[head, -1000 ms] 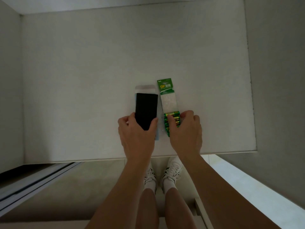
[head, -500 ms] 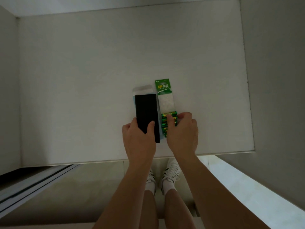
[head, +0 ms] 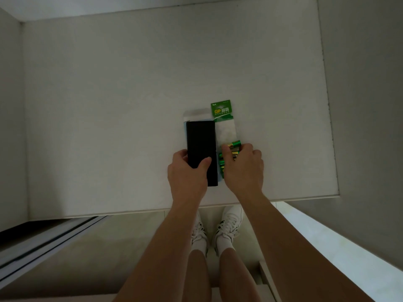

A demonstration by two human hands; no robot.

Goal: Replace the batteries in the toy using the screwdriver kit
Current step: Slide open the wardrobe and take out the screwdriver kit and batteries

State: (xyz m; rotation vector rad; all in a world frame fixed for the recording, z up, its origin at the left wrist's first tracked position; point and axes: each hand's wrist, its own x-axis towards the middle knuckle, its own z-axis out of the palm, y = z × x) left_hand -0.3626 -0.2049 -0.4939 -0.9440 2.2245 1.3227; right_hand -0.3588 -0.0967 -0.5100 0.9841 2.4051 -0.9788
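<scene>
While over the table point(head: 109, 105), left grip point(head: 187, 173) tight round black case point(head: 200, 138) (right grip point(head: 244, 168): batteries point(head: 234, 144)).

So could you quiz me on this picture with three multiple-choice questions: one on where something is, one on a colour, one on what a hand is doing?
1. Where does the battery pack lie relative to the black case?
A. to its right
B. to its left
C. on top of it

2. What colour is the card at the top of the battery pack?
A. red
B. green
C. blue

3. What is the left hand doing?
A. gripping the black case
B. lying flat on the table
C. holding a loose screwdriver

Answers:
1 A: the pack lies along the case's right edge, where the right hand holds it.
2 B: the card is green with pale lettering.
3 A: its thumb and fingers curl round the case's near end.
</scene>
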